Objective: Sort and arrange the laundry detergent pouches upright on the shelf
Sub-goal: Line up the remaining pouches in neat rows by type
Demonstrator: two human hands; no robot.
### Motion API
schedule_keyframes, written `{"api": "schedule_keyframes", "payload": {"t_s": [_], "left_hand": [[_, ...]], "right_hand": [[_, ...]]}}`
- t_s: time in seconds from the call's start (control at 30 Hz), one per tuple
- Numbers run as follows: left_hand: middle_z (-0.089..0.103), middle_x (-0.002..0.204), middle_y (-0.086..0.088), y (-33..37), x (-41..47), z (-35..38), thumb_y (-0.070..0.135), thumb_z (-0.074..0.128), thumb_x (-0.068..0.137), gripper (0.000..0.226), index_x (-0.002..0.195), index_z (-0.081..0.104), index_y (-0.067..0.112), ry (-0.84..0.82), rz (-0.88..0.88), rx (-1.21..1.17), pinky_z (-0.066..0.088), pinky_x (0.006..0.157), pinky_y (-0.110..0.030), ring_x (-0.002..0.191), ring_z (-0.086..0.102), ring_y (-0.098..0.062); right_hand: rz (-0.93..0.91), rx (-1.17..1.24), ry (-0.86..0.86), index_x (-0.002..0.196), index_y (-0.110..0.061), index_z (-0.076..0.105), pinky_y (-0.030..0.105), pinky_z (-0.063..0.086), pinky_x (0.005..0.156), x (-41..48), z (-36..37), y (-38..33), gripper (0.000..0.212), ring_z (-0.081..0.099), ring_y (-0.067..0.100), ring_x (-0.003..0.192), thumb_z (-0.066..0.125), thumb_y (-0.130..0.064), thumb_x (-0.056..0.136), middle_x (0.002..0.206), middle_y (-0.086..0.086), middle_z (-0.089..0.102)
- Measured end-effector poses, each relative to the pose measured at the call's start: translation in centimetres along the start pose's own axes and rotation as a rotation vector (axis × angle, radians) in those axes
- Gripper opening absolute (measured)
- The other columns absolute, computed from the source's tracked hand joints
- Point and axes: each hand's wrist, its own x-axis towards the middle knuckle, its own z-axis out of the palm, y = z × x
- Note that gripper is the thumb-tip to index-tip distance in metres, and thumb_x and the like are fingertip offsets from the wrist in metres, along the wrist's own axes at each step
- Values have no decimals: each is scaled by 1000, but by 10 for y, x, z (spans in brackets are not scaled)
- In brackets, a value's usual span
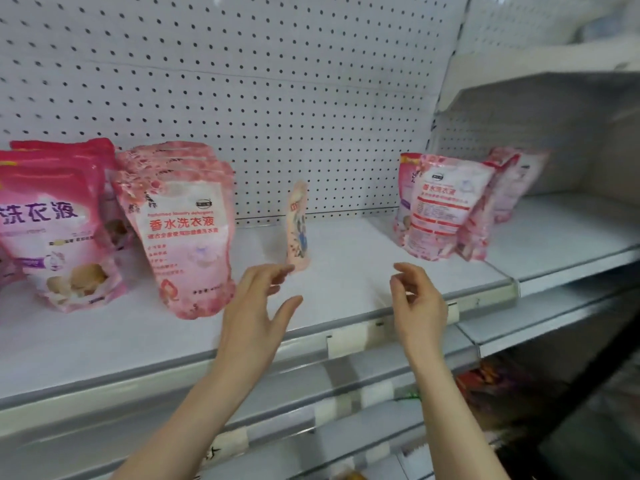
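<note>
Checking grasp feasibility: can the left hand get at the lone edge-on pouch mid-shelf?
Probably yes. The left hand is open, fingertips right by the base of the lone pouch; nothing stands between them, and the light pink stack stands apart to the left.

Pink pouches point(188, 233) — white perforated shelf point(346, 271)

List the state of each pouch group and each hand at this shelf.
Dark pink pouches, upright in a row, far left.
Pale pink pouches, upright, leaning slightly, beside them.
Single pouch, standing edge-on, alone mid-shelf.
Right pouches, leaning, jumbled.
Left hand, open, fingers by the single pouch's base.
Right hand, loosely curled, holding nothing.
</note>
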Motion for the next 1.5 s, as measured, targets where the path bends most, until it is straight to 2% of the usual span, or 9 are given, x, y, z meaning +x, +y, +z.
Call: {"api": "schedule_keyframes", "payload": {"t_s": [0.27, 0.37, 0.5, 0.7, 0.9, 1.0, 1.17, 1.33, 1.5], "left_hand": [[47, 134, 7, 57, 74, 153, 30, 68, 87, 59, 140, 43, 24, -221, 44, 24, 45, 100, -27, 113, 51, -5], [34, 148, -4, 78, 109, 220, 34, 70, 85, 78, 148, 27, 18, -213, -44, 52, 35, 108, -28, 132, 40, -18], [33, 145, -10, 93, 143, 294, 40, 75, 77, 88, 145, 26, 13, -105, -180, 43, 34, 97, -26, 133, 35, -23], [21, 153, -11, 104, 164, 346, 49, 82, 64, 129, 153, -2, 10, 71, -392, 32, 32, 111, -39, 140, 29, -28], [63, 120, 7, 101, 161, 313, 37, 68, 72, 66, 132, 41, 28, -76, -389, -95, 50, 87, -34, 106, 62, -19], [67, 117, 10, 91, 148, 280, 18, 71, 78, 54, 129, 51, 21, -248, -371, -329, 53, 86, -23, 105, 65, -8], [71, 114, 2, 85, 123, 262, 7, 57, 94, 30, 121, 60, 18, -180, -395, -384, 51, 99, -40, 106, 66, -16], [64, 120, 6, 97, 111, 272, 17, 64, 85, 46, 129, 51, 18, -8, -393, -366, 54, 93, -36, 109, 62, -8], [62, 107, 9, 123, 115, 297, 41, 79, 72, 57, 117, 48, 24, 228, -455, -251, 58, 76, -39, 96, 65, -10]], "right_hand": [[56, -29, 167, 136, -24, 48, 36, 50, 92, 118, -80, 83, 41, 60, 19, 110, 57, -24, 96, 126, 1, 61], [90, -87, 86, 144, -19, 39, 40, 46, 101, 182, -92, 108, 59, 53, 26, 125, 64, -34, 92, 138, 7, 53], [148, -204, -102, 148, -12, 32, 44, 41, 107, 233, -86, 127, 91, 41, 32, 134, 74, -54, 79, 148, 13, 39], [115, -8, -149, 132, -19, 51, 40, 50, 92, 249, -101, 155, 48, 60, 32, 111, 57, -31, 86, 125, 9, 61], [348, 578, -259, 110, -22, 67, 35, 57, 83, 251, -132, 169, 32, 71, 16, 100, 58, 1, 90, 104, -4, 75], [368, 593, -266, 114, -20, 66, 38, 58, 84, 246, -138, 172, 29, 71, 11, 97, 60, -3, 91, 105, -5, 75], [326, 494, -259, 112, -24, 66, 48, 55, 95, 240, -133, 174, 27, 70, 11, 100, 63, -8, 90, 106, -7, 74], [196, 222, -309, 129, -26, 57, 40, 50, 100, 228, -135, 168, 39, 65, 20, 113, 63, -33, 91, 121, -2, 69], [31, 7, -555, 148, -26, 33, 27, 42, 99, 210, -135, 151, 66, 56, 19, 120, 63, -21, 90, 135, 0, 57]]}}
